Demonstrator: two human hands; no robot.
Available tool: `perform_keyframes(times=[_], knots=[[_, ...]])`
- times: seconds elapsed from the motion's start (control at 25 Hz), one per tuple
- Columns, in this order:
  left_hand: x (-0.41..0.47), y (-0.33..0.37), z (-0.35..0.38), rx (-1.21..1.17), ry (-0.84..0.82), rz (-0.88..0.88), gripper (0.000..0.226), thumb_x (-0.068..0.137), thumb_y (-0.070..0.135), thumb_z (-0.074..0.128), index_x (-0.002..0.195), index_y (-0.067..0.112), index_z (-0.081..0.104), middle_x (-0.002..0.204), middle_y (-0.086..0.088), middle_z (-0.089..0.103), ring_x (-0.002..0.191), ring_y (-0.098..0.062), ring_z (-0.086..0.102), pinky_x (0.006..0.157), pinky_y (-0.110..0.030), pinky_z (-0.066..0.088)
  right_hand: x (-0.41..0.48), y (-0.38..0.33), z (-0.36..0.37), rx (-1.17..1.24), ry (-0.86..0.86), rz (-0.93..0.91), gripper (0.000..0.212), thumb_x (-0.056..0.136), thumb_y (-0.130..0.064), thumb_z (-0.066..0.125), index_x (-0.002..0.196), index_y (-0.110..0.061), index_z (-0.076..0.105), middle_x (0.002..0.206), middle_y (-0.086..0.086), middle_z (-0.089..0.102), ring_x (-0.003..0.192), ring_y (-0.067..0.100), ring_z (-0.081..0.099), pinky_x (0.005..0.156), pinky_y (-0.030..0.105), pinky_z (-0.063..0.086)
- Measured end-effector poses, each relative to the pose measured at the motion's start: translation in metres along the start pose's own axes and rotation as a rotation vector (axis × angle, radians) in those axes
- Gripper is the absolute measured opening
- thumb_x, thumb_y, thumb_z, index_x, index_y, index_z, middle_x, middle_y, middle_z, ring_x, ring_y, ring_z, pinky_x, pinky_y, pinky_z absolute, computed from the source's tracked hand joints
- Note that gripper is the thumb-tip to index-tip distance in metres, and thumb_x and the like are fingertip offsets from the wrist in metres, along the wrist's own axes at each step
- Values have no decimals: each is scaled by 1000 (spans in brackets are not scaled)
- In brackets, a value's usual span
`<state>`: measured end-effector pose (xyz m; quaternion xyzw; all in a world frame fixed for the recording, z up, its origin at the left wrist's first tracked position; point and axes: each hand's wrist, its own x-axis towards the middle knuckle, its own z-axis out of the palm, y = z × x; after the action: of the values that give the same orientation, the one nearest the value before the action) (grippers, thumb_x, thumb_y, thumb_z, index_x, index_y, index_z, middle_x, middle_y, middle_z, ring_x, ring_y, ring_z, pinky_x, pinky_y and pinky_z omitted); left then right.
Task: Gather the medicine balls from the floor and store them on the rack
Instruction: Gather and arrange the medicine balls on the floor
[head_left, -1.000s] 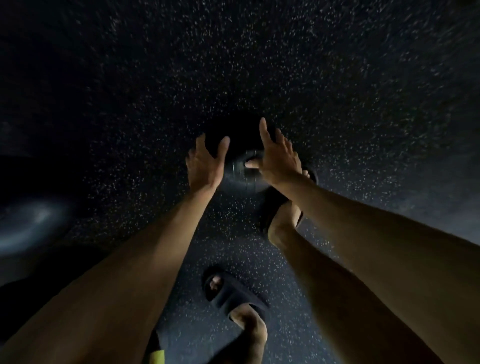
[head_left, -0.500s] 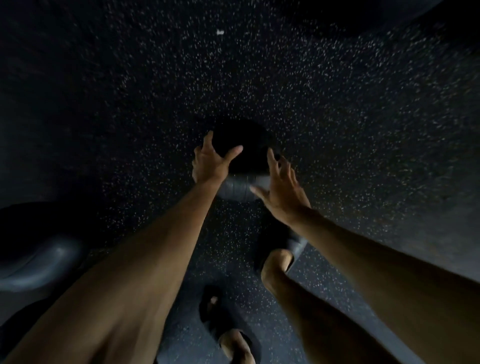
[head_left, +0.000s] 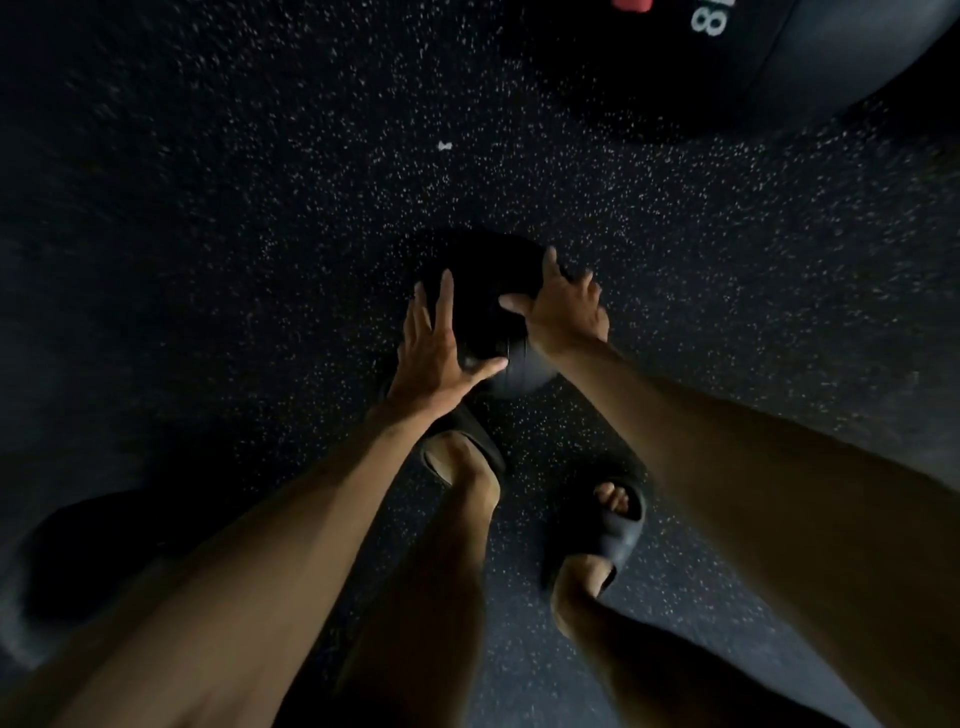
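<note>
Well out to the left of the left grip, a dark rounded shape (head_left: 104, 545) lies on the floor (head_left: 260, 208), too dim to name. The left grip (head_left: 441, 348) is wide open. Its fingers are straight and spread, the palm is laid on the near-left side of the medicine ball (head_left: 485, 306), and the thumb stretches across the ball's near face. The ball sits on the floor between the two grips, just ahead of the sandals (head_left: 462, 447). The right grip (head_left: 563, 312) is also spread open, with the thumb over the top and the fingers draped on the far-right side. Neither grip reaches under the ball. Far beyond the right grip, a larger ball (head_left: 805, 62) marked with an 8 rests on the floor.

The likely failure is a slip. The hold looks like a squeeze from flat palms set high, so a heavy ball could slide down between them and land on the toes below. The grips are not squarely opposite each other, so the pressure may also roll the ball out sideways. The dim light makes it hard to judge where the palms sit.
</note>
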<state>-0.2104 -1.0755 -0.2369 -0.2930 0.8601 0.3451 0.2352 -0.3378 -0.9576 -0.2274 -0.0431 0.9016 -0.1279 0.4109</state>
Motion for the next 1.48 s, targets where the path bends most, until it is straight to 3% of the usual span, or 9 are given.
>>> perform_keyframes(times=[0.2, 0.48, 0.68, 0.84, 1.0, 1.16, 1.28, 1.36, 1.48], knots=[[59, 8, -41, 0, -8, -129, 106, 79, 68, 65, 158, 30, 6, 161, -16, 21, 143, -40, 31, 108, -56, 40, 27, -38, -8, 160, 132, 20, 71, 97, -64, 38, 151, -18, 33, 149, 22, 39, 138, 40, 36, 110, 54, 34], [131, 32, -102, -177, 43, -381, 77, 88, 61, 61, 146, 17, 36, 145, -15, 46, 128, -37, 50, 98, -47, 45, -3, -29, -11, -49, 47, -255, 106, 87, -64, 61, 159, -31, -10, 166, 17, -4, 153, 36, 8, 119, 51, 22], [150, 26, -128, -240, 0, -230, 71, 96, 54, 55, 149, 11, 36, 147, -16, 45, 134, -33, 46, 103, -37, 40, 46, -76, -45, -101, -3, -157, 103, 91, -52, 62, 159, -29, -13, 167, 18, -2, 154, 34, 3, 122, 49, 15], [143, 22, -129, -184, -44, -70, 100, 83, 60, 67, 159, 24, 11, 161, -15, 19, 146, -34, 24, 115, -48, 29, 116, -119, -95, -139, -45, -120, 92, 91, -60, 58, 160, -22, 10, 159, 19, 28, 146, 38, 29, 114, 53, 30], [180, 38, -140, -294, 25, -169, 110, 77, 62, 72, 159, 26, 8, 160, -15, 20, 145, -34, 23, 117, -54, 31, 169, -154, -117, 73, 79, -41, 57, 98, -58, 46, 142, -21, 48, 139, 14, 55, 130, 34, 50, 104, 47, 44], [234, 65, -160, -400, 84, -297, 97, 78, 64, 71, 154, 26, 23, 151, -14, 38, 136, -34, 41, 109, -48, 42, 162, -142, -127, 91, 96, -202, 61, 102, -53, 37, 153, -20, 30, 151, 14, 36, 139, 31, 36, 109, 48, 39], [275, 89, -180, -441, 151, -420, 87, 81, 67, 65, 147, 18, 36, 143, -13, 48, 131, -33, 47, 109, -47, 41, 135, -122, -126, 47, 51, -303, 86, 98, -58, 47, 160, -23, -1, 166, 17, 2, 153, 34, 8, 119, 44, 21], [289, 102, -194, -372, 99, -444, 84, 85, 64, 63, 147, 16, 36, 147, -12, 44, 135, -34, 43, 111, -43, 38, 128, -124, -122, 99, -5, -261, 103, 93, -54, 60, 159, -23, -13, 165, 19, -13, 153, 35, -5, 122, 45, 13], [281, 114, -206, -284, 32, -387, 81, 89, 60, 60, 150, 16, 31, 152, -12, 37, 139, -33, 37, 110, -39, 35, 134, -142, -126, 278, -72, -15, 112, 90, -46, 67, 157, -22, -19, 164, 23, -11, 153, 38, 2, 122, 49, 21]])
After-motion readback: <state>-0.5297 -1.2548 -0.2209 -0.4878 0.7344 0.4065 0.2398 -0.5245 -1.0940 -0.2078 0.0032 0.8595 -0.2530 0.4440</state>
